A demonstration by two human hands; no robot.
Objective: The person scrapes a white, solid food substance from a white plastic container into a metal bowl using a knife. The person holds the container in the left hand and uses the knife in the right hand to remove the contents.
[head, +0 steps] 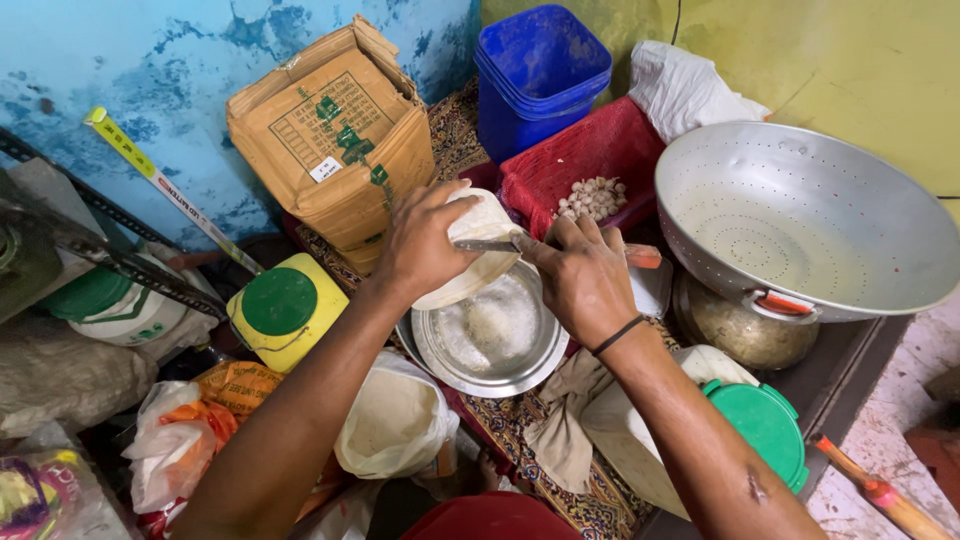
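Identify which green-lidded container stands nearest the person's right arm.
The white container with the green lid, right beside the right forearm; the yellow jar sits beyond the left arm.

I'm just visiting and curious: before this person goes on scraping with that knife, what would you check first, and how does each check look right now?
1. Left hand grips the white container firmly: ok.
2. Right hand holds the knife, with its blade on the container's rim: ok.
3. Steel bowl sits directly under the tilted container: ok.
4. Blade points away from the left fingers: cannot tell, since the tip is hidden.
5. Big metal colander stands apart from both arms: ok.
6. Bowl has room left inside: ok, only a thin whitish layer shows.
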